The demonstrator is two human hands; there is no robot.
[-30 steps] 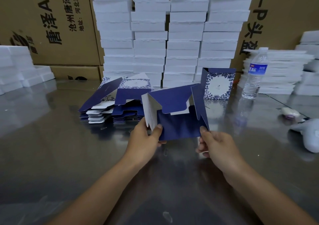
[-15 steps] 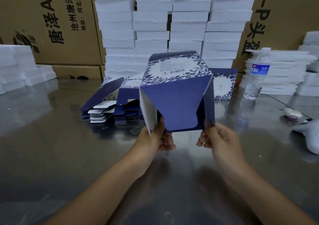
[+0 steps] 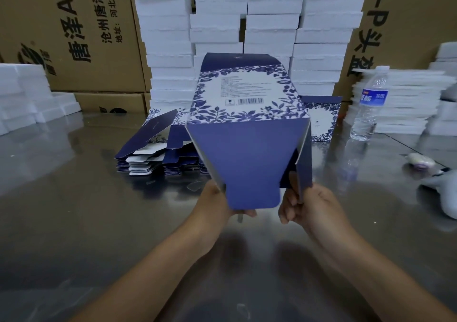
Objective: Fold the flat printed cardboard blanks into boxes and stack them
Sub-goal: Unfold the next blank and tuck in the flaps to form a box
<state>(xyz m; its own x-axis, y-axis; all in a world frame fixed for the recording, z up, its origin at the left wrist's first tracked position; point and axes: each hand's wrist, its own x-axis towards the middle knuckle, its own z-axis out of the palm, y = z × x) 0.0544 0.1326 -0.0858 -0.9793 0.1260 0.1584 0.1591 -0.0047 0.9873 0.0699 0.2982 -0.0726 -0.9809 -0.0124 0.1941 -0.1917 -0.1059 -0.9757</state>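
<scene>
**Closing the End Flap**

Hold the half-formed box (image 3: 247,104) above the bench (image 3: 74,210): grip its left edge with the left hand (image 3: 214,204), pinch the right side flap (image 3: 303,163) with the right hand (image 3: 311,205). Fold side flaps inward first, then tuck the blue end flap (image 3: 249,173) squarely. Note the glossy bench, with flat blanks (image 3: 183,166), foam stacks (image 3: 163,25) and cartons (image 3: 74,50) behind.

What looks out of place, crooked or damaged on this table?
Nothing is spilled or damaged. Only the pile of flat blanks is untidy: its top sheet lies tilted, one flap raised. The box in the left hand and right hand is half folded. The water bottle stands upright.
</scene>
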